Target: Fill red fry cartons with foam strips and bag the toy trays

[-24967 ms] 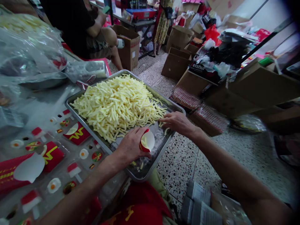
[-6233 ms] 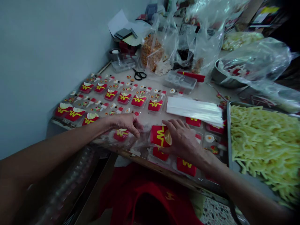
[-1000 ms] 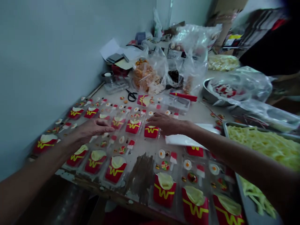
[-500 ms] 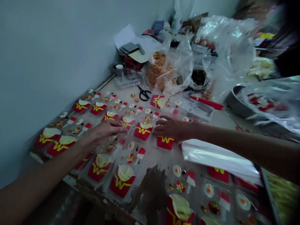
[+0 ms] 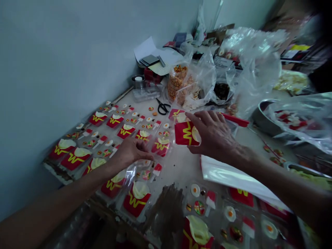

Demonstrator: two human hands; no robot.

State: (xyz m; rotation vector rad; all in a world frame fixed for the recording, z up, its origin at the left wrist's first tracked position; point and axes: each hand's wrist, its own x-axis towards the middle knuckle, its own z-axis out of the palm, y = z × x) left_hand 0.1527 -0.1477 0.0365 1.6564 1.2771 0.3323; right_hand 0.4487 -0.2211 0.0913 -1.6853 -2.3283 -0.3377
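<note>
My right hand [image 5: 212, 133] grips a clear plastic packet holding a red fries carton [image 5: 185, 134] with a yellow zigzag and a pale piece at its top. The carton is turned sideways, above the table. My left hand [image 5: 133, 150] is pinched closed low over the rows, at the edge of a clear plastic packet [image 5: 130, 173] whose film glints below the fingers; the exact grip is partly hidden. Similar packets lie around it, with red cartons [image 5: 136, 199], egg-shaped pieces [image 5: 195, 190] and red-and-white popsicle shapes [image 5: 157, 169].
Black scissors [image 5: 163, 108] lie behind the rows, near a bag of orange pieces [image 5: 178, 86]. A white plastic sheet [image 5: 233, 176] is under my right forearm. At right stands a metal bowl [image 5: 256, 114] covered with plastic. The wall borders the table's left; its worn front edge is close.
My right hand has lifted a carton packet from the table and turned it sideways. My left hand has moved slightly right and closed into a pinch, with plastic film raised beneath it.
</note>
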